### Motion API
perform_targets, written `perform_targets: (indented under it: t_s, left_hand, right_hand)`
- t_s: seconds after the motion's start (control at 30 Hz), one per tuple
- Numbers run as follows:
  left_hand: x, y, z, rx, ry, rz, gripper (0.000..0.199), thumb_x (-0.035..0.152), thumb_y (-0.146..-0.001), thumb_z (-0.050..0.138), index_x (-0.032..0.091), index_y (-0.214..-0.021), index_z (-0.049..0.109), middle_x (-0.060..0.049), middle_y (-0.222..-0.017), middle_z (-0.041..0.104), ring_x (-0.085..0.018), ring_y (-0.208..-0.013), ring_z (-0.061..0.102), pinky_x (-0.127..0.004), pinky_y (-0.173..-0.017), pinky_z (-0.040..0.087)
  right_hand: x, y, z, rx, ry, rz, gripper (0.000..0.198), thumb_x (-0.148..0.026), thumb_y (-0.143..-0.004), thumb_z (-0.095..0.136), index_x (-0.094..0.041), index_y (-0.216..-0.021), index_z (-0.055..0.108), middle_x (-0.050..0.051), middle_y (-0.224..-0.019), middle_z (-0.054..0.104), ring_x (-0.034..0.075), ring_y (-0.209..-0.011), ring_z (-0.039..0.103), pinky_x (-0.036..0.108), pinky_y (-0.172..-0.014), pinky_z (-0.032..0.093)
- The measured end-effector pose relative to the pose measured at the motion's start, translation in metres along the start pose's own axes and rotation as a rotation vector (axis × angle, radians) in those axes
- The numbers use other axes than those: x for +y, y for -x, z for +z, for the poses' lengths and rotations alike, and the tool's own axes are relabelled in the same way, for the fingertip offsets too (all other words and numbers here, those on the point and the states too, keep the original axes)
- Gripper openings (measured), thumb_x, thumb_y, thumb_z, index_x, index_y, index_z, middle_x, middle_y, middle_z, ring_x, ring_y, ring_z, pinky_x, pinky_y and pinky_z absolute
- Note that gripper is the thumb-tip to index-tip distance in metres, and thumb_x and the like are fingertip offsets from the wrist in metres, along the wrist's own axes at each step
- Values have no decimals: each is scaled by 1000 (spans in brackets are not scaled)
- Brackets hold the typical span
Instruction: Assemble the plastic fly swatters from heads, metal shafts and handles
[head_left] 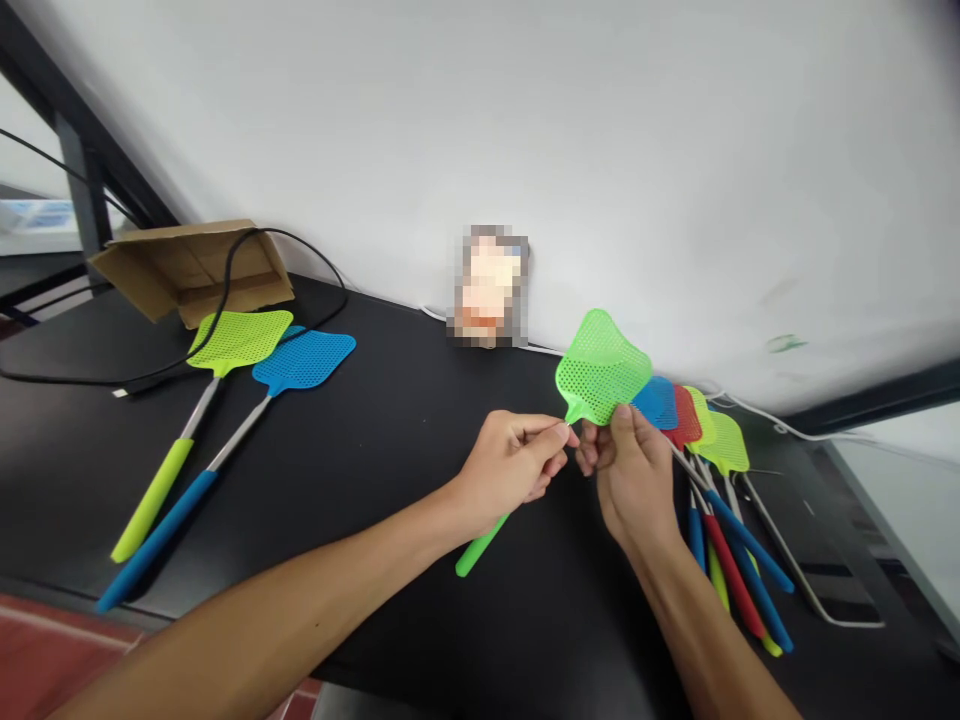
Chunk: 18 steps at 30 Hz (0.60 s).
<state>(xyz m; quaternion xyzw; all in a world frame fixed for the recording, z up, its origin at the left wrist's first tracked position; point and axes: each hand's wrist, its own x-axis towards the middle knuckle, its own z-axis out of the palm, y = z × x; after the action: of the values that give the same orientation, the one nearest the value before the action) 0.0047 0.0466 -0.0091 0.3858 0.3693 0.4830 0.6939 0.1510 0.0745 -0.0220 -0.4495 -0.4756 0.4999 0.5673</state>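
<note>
Pinching green swatter (602, 368) at neck, left hand (511, 462) curled, right hand (636, 475) gripping its edge

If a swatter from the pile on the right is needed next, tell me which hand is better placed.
Probably the right hand: it is beside the swatter pile, by the head of the green swatter, while the left hand is farther off, pinching that swatter's shaft.
</note>
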Motion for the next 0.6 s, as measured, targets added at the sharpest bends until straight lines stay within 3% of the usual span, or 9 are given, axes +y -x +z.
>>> perform_targets:
  t_s: [0.2, 0.37, 0.5, 0.6]
  left_hand:
    - [-2, 15, 16, -113, 145, -109, 35, 46, -86, 70, 12, -81, 66, 5, -56, 46, -3, -39, 32, -19, -38, 26]
    - [-1, 14, 15, -95, 118, -25, 32, 43, -90, 65, 12, -84, 69, 5, -55, 46, -4, -38, 33, -20, -37, 26]
    - [-7, 9, 9, -7, -62, 96, 37, 42, -94, 58, 12, -73, 68, 1, -57, 52, -6, -42, 40, -22, -42, 29]
    - [-12, 5, 4, 88, -163, 101, 34, 38, -94, 56, 13, -76, 69, 1, -59, 55, -6, -43, 41, -22, -43, 31]
  right_hand:
    - [9, 9, 11, -157, -56, 157, 33, -47, -89, 67, -22, -72, 55, -2, -68, 52, 12, -59, 46, 26, -54, 40]
    - [12, 14, 15, -202, 0, 271, 30, -42, -87, 71, -21, -71, 58, -3, -66, 51, 12, -60, 47, 25, -53, 39]
    - [0, 0, 6, -84, -80, 205, 22, -40, -84, 71, -22, -76, 63, -2, -68, 56, 14, -60, 52, 27, -52, 42]
    - [-13, -8, -1, -66, -182, 101, 37, -58, -91, 58, -23, -82, 63, 0, -71, 57, 15, -58, 53, 29, -49, 42]
